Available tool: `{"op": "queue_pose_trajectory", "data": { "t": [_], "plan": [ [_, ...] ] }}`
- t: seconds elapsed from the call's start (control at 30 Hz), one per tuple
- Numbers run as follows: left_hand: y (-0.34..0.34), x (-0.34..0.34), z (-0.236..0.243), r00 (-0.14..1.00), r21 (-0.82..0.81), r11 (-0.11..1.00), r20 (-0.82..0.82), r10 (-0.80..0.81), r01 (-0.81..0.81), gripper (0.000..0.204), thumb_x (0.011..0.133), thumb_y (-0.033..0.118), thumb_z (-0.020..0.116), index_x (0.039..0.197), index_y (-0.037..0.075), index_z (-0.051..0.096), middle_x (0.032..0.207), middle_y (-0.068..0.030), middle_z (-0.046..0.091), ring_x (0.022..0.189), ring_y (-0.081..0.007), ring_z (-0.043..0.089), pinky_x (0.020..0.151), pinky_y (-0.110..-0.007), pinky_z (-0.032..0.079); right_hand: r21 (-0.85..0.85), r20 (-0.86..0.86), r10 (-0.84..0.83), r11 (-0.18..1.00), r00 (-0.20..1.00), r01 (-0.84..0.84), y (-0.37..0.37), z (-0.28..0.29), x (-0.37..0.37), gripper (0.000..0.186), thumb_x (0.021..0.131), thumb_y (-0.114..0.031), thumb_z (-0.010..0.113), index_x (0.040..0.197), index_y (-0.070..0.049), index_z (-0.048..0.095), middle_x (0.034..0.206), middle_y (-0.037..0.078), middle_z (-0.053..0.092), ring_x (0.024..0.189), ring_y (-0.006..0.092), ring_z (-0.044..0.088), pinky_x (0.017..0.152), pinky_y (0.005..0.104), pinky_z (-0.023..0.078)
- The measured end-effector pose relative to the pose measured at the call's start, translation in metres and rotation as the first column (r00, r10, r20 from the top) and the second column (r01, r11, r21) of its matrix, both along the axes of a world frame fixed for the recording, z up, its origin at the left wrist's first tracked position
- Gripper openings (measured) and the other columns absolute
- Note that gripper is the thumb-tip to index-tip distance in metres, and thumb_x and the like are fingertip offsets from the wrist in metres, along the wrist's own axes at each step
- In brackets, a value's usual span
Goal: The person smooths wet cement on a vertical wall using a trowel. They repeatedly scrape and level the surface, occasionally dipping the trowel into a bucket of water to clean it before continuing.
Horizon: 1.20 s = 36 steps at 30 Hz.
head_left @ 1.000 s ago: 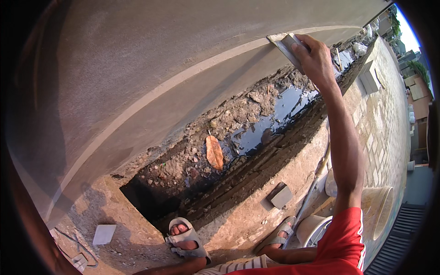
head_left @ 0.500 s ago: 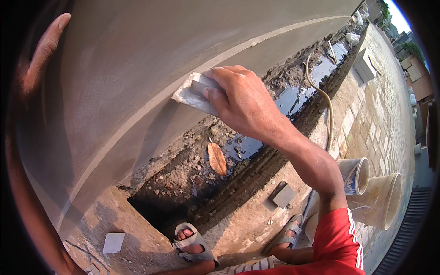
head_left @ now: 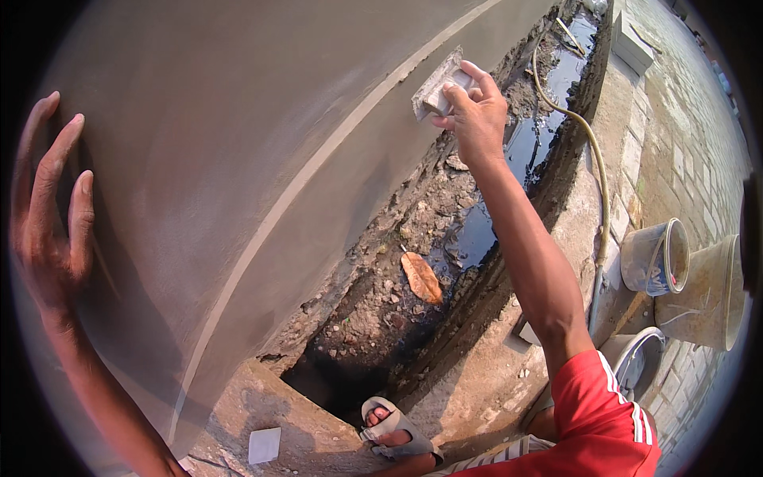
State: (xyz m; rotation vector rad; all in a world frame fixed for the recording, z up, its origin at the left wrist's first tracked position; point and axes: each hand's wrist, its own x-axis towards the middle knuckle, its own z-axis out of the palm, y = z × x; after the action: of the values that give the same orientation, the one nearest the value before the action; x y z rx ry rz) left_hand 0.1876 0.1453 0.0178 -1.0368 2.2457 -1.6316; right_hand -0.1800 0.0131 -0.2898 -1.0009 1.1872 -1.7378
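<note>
My right hand (head_left: 482, 123) grips a small plastering float (head_left: 435, 86), a flat plate with a grey block for a handle, its face dirty with pale mortar. The float is at the lower part of a smooth grey plastered wall (head_left: 183, 151), just below a pale curved band (head_left: 270, 219) that runs along it. My left hand (head_left: 54, 246) is raised at the far left with its fingers spread, up against or very near the wall. Whether its palm touches the plaster I cannot tell.
Below the wall runs a muddy ditch with dark water (head_left: 477, 234) and a brown leaf (head_left: 421, 277). A hose (head_left: 598, 159) lies along its kerb. Buckets (head_left: 645, 258) stand at the right, near grey blocks (head_left: 633, 48). A pale square tile (head_left: 264, 445) lies near my sandalled foot (head_left: 389, 429).
My right hand has moved the float farther along the wall, up and to the right. More of my left hand shows now, its fingers spread. The view has shifted too.
</note>
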Motion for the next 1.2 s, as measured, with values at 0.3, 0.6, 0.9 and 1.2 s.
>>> {"op": "queue_pose_trajectory", "data": {
  "t": [0.3,0.6,0.9,1.2],
  "plan": [
    [0.001,-0.003,0.003,0.999,0.036,0.999,-0.047,-0.027,0.029,0.04,0.096,0.004,0.059,0.135,0.009,0.062,0.149,-0.012,0.052,0.145,-0.0338,0.039,0.119,-0.051,0.034,0.188,-0.06,-0.013,0.982,0.998,0.024,-0.001,0.008,0.042,0.041,0.089,-0.008,0.061,0.129,0.0,0.065,0.113,0.02,0.07,0.071,0.0198,0.072,0.055,0.0293,0.063],
    [0.001,-0.003,-0.005,0.97,0.096,0.992,-0.237,-0.057,0.082,0.041,0.09,0.009,0.066,0.13,0.017,0.067,0.145,-0.0058,0.056,0.141,-0.0287,0.046,0.118,-0.046,0.036,0.033,0.06,-0.061,0.998,0.996,0.059,0.001,-0.011,0.039,0.04,0.091,-0.005,0.061,0.13,0.004,0.063,0.09,0.013,0.069,0.064,0.0141,0.066,0.049,0.0245,0.056],
    [0.002,-0.009,0.0,0.988,0.063,0.995,-0.142,-0.065,0.075,0.039,0.094,0.002,0.059,0.132,0.008,0.064,0.148,-0.011,0.054,0.14,-0.0298,0.047,0.117,-0.045,0.038,0.235,-0.008,0.012,0.972,1.0,-0.01,0.007,-0.051,0.05,0.037,0.09,-0.006,0.06,0.125,0.001,0.067,0.095,0.014,0.072,0.069,0.0147,0.068,0.052,0.0263,0.058],
    [0.001,-0.011,-0.005,0.975,0.065,0.993,-0.204,-0.086,0.101,0.04,0.091,0.009,0.064,0.13,0.016,0.067,0.145,-0.0044,0.057,0.143,-0.0267,0.043,0.12,-0.045,0.033,0.07,-0.178,-0.024,0.997,0.984,0.037,-0.008,0.004,0.037,0.035,0.089,-0.009,0.057,0.122,-0.004,0.071,0.107,0.018,0.074,0.076,0.0214,0.074,0.066,0.0329,0.06]
  ]
}}
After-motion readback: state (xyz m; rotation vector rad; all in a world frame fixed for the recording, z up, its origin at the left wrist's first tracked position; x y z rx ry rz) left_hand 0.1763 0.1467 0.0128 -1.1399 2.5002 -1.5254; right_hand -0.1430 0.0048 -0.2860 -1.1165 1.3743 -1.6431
